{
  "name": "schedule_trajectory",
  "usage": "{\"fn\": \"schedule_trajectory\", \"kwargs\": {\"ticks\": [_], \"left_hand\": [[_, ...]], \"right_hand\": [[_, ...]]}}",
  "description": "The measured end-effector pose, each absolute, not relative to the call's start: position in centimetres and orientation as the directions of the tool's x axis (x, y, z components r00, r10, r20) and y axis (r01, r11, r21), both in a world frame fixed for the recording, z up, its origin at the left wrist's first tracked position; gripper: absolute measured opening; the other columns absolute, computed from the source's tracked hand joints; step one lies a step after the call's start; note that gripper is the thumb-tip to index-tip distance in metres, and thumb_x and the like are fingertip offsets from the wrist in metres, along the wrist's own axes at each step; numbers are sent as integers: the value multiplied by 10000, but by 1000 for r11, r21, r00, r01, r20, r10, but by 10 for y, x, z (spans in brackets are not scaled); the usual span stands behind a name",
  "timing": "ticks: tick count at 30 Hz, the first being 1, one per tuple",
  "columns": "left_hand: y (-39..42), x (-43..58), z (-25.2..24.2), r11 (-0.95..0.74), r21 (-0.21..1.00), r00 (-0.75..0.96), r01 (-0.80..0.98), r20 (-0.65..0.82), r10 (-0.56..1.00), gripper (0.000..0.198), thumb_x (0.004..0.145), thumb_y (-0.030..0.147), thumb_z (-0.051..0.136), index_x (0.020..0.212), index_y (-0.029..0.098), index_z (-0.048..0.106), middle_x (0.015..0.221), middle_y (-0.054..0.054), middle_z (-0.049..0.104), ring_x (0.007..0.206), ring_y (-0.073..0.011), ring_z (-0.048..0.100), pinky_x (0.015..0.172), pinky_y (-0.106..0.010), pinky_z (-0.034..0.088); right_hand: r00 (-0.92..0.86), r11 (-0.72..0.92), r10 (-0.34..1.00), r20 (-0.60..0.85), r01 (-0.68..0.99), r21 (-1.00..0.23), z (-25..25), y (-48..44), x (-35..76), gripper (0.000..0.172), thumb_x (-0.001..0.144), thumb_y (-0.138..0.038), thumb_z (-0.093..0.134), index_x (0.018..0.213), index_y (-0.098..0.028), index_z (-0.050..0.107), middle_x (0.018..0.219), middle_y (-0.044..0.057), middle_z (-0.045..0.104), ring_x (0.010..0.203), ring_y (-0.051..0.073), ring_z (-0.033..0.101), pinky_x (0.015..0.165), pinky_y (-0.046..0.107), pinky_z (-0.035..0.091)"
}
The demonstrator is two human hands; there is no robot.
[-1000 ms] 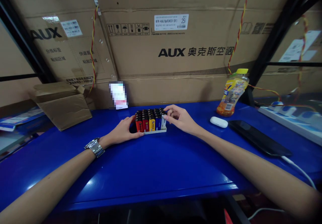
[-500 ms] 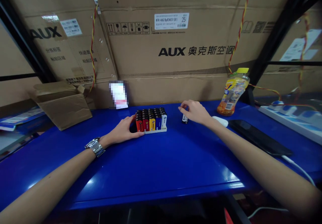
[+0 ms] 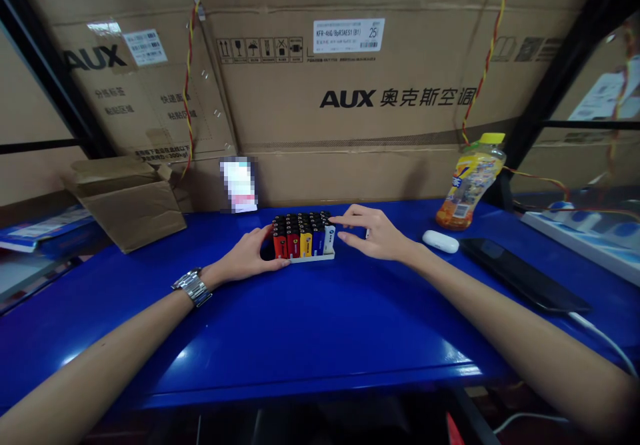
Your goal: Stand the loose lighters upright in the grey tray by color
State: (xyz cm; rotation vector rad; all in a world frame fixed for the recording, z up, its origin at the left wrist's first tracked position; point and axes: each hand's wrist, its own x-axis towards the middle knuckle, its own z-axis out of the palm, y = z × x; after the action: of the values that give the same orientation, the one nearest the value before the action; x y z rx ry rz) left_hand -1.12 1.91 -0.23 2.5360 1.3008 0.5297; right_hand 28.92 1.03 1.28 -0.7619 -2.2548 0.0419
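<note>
Several rows of lighters in red, yellow, blue and white (image 3: 305, 243) stand upright in a low white tray (image 3: 313, 259) on the blue tabletop. My left hand (image 3: 250, 253) grips the tray's left end, its thumb along the front edge and its other fingers partly hidden behind. At the opposite end, my right hand (image 3: 375, 233) has thumb and forefinger apart, the fingertips close to a white lighter (image 3: 329, 239) at the corner. Whether they touch it I cannot tell. A small bit of white shows by the right hand's fingers, mostly hidden.
A white earbud case (image 3: 441, 241), a black phone (image 3: 523, 275) on a cable and a drink bottle (image 3: 470, 181) are to the right. At the left back stand an open carton (image 3: 135, 211) and a lit phone screen (image 3: 239, 185). Large cardboard boxes (image 3: 400, 138) close off the back.
My right hand has moved left, from over a white lighter lying on the table to the tray's right end, with its fingers extended. My left hand stays on the tray. The view has shifted slightly.
</note>
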Motion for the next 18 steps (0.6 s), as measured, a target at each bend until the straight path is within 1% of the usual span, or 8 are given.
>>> {"fn": "schedule_trajectory", "kwargs": {"ticks": [2,4,6,7,9,11,16,18], "left_hand": [[19,-11,-1,-563,372,528,738,201,825,787,708,628,601,1308,149,429,1216,-160,576,1031,-322,564,866,-455,424],[18,-11,0,-554,375,521,744,194,831,788,703,629,603,1300,141,439,1206,-162,580,1031,-320,563,864,-445,424],[17,-10,1,-552,379,520,743,192,832,779,701,626,603,1288,137,449,1190,-159,589,1026,-317,565,860,-437,425],[17,-9,1,-553,381,522,741,191,831,772,702,625,601,1284,139,453,1184,-156,594,1022,-316,567,858,-435,425],[16,-9,2,-553,381,524,741,187,831,757,704,625,593,1271,140,464,1174,-151,601,1013,-316,573,853,-431,424],[15,-8,3,-548,383,521,744,182,834,767,703,628,588,1280,140,456,1181,-150,600,1016,-317,574,856,-430,422],[15,-8,2,-548,393,523,739,177,833,791,704,640,587,1298,140,433,1200,-148,587,1026,-320,566,869,-445,416],[15,-8,2,-548,397,524,737,177,833,769,705,640,592,1275,143,451,1198,-150,585,1027,-320,562,872,-449,415]], "right_hand": [[-474,751,607,637,604,-266,16,15,299,343,887,-288,485,1187,-177,610,859,58,603,708,146,559,703,323,465],[-388,624,695,605,743,-241,18,22,313,337,877,-230,448,1164,-160,610,879,71,609,743,165,563,751,349,453],[-369,490,790,490,860,-144,18,29,330,293,780,-133,486,1020,-144,653,948,107,609,887,228,566,818,395,427],[-394,466,828,398,879,-100,18,32,338,299,710,-80,501,952,-154,661,1002,114,607,939,250,556,832,404,417],[-511,537,831,218,840,-79,16,35,350,441,583,4,493,959,-167,647,1075,103,610,1001,253,545,876,400,391],[-587,597,802,114,796,-97,15,36,353,553,540,21,491,1034,-186,630,1129,91,609,1028,249,535,903,400,371],[-567,571,821,69,820,-42,13,31,336,485,635,-61,540,1085,-210,646,1016,99,643,910,266,523,807,395,398],[-574,576,816,70,817,-17,12,30,328,434,646,-71,545,1049,-187,655,955,110,634,883,266,513,791,390,401]]}}
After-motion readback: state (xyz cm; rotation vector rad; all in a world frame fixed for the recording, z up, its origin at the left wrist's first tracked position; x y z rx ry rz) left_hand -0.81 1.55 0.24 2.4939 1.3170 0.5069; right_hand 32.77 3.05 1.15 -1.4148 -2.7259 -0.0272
